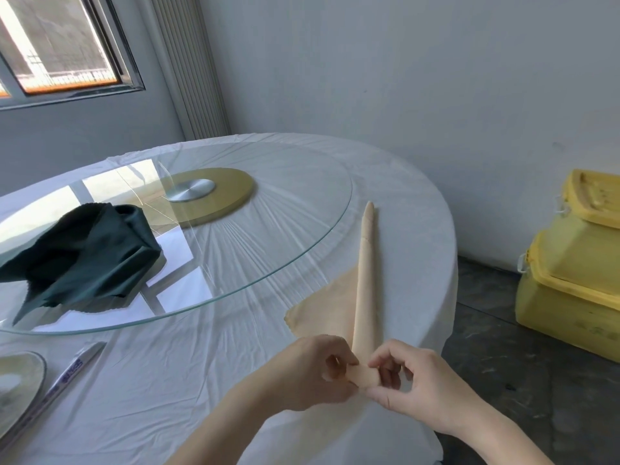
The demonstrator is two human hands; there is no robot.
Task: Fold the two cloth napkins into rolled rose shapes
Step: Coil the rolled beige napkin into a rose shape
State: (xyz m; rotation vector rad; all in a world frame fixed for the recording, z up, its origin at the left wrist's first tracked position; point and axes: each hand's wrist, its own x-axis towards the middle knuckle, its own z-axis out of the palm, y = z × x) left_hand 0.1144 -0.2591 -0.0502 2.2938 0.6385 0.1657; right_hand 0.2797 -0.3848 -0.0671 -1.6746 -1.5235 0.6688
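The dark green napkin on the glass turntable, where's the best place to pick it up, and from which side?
Probably pinch the dark green napkin by the pointed corner trailing toward the near edge of the glass turntable, coming from the near side. It lies in a crumpled heap; that flat, free corner offers the clearest edge.

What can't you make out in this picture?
All in the head view:
1. Near end of the beige napkin: wrapped inside the fingers of the left hand and right hand.
2. plate: cut off by the left edge.
3. Print on the long wrapper: too blurred to read.
4. green napkin: bunched, so its folds are hidden.
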